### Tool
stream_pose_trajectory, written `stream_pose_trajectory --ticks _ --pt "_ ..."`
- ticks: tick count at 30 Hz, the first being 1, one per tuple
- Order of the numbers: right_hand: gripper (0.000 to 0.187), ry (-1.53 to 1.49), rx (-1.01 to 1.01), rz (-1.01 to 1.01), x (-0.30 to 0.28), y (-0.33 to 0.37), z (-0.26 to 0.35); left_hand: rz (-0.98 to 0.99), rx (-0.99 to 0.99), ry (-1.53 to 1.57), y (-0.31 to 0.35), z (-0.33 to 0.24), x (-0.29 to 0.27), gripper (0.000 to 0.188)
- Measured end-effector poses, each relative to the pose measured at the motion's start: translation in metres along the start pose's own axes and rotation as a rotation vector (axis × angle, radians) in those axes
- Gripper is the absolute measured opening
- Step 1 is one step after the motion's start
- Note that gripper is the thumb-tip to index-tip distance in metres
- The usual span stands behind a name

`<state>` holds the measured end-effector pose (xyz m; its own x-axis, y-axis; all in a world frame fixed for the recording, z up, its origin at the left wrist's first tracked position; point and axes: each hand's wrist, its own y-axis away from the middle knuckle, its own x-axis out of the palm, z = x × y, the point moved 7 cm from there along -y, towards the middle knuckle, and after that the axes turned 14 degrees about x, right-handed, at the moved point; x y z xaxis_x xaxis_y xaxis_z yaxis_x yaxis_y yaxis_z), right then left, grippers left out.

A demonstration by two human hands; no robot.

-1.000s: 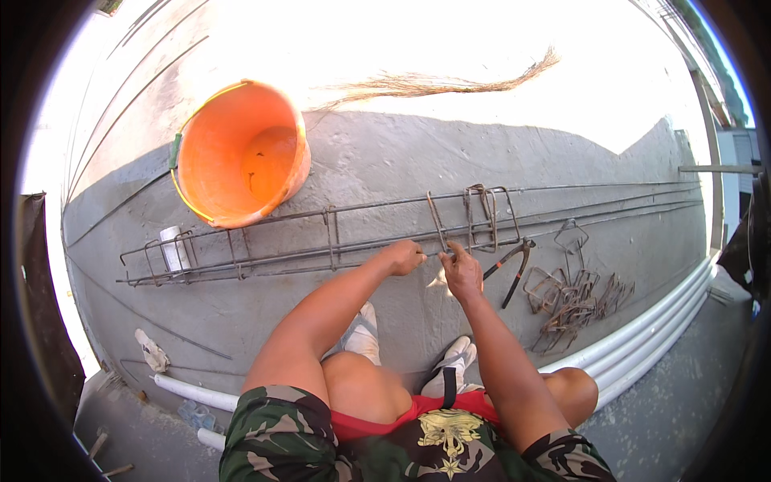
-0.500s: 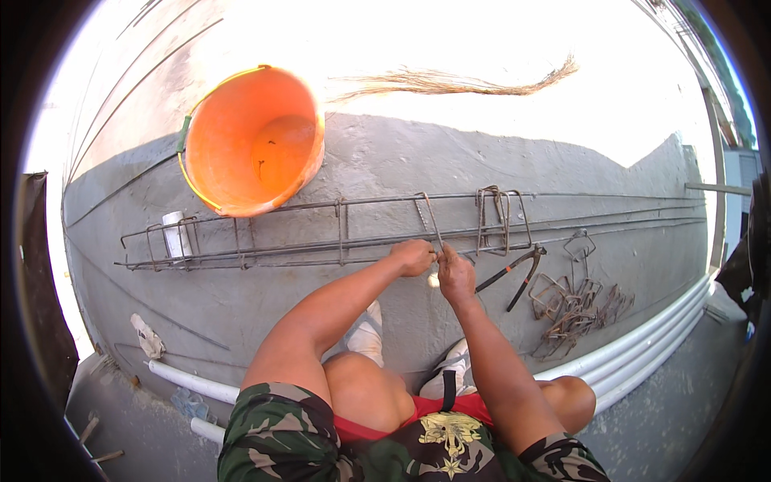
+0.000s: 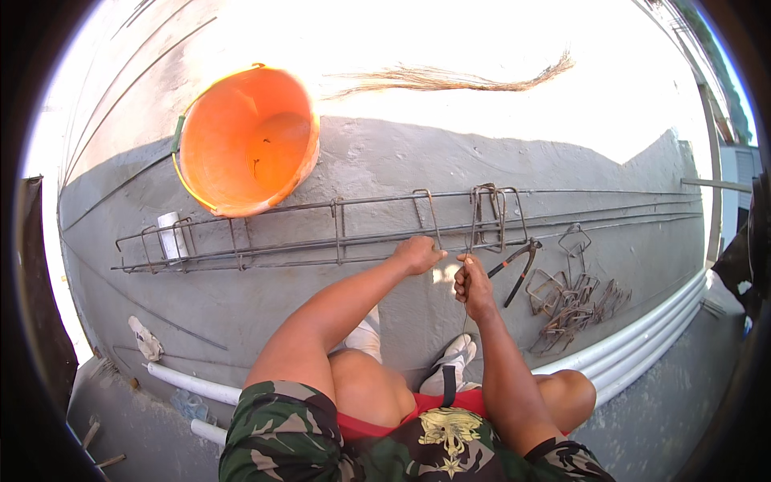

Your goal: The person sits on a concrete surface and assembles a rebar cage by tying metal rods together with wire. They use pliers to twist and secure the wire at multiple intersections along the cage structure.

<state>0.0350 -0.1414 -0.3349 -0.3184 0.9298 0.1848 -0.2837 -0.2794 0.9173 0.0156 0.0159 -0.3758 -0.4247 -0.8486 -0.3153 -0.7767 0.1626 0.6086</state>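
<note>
A long rebar cage lies across the grey concrete, with square stirrups set along its bars. My left hand is closed at the near bar, at the lower corner of a stirrup. What its fingertips grip is partly hidden. Just to the right, my right hand is raised slightly toward me, fingers curled around a thin tie wire that hangs below it. Several bunched stirrups hang on the bars beyond this hand. Pincers with red and black handles lie against the cage to the right.
An orange bucket stands behind the cage on the left, near a white cylinder inside the cage's end. Loose bent stirrups are piled at right. White pipes run along the near side. A bundle of thin wires lies farther back.
My right hand has moved right and a little nearer to me, apart from my left hand. A thin wire now shows in it. The stirrup by my left hand stands squarer across the bars.
</note>
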Motion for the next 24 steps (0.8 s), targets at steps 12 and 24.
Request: stream_pose_trajectory --ticks 12,24 --pt "0.028 0.029 0.21 0.002 -0.04 -0.008 -0.065 -0.081 0.085 0.023 -0.007 0.002 -0.002 0.035" --pt "0.03 -0.123 0.152 0.028 0.0 -0.065 -0.033 -0.16 0.068 0.066 0.004 -0.007 -0.01 0.03"
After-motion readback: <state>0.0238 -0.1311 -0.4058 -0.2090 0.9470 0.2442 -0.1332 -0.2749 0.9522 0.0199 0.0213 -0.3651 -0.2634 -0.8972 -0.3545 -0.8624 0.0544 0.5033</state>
